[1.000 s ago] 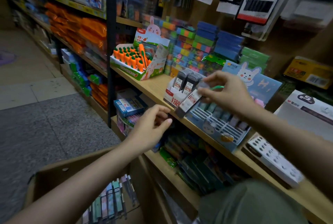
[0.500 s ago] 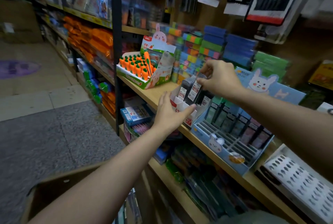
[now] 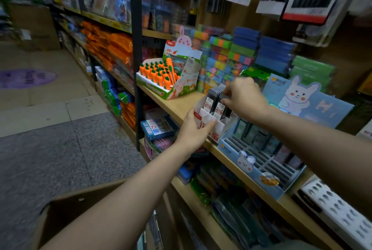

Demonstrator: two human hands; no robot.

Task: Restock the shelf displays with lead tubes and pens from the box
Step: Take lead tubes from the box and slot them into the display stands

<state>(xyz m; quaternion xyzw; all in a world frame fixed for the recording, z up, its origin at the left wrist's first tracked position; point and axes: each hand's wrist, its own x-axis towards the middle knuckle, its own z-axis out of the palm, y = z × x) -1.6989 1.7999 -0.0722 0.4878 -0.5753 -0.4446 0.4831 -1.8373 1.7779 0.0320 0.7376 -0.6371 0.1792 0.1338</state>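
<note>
A small white and red display box (image 3: 203,114) of black lead tubes (image 3: 213,99) stands on the wooden shelf (image 3: 181,107). My left hand (image 3: 194,129) holds the box's front left corner, thumb across its front. My right hand (image 3: 244,97) pinches the tops of the lead tubes at the box's back right. The brown cardboard box (image 3: 66,211) sits low at the bottom left under my left forearm, with packs of stock (image 3: 153,229) showing inside.
A carrot-themed display (image 3: 165,76) stands left of the lead box. A blue rabbit display (image 3: 259,157) with slotted rows sits to its right, then a white perforated tray (image 3: 340,213). Stacked colourful packs line the back. Lower shelves hold more stock. The aisle floor lies to the left.
My right hand has brought a lead tube from mid-air down into the display box. My left hand rose from below the shelf and took hold of the box's front corner.
</note>
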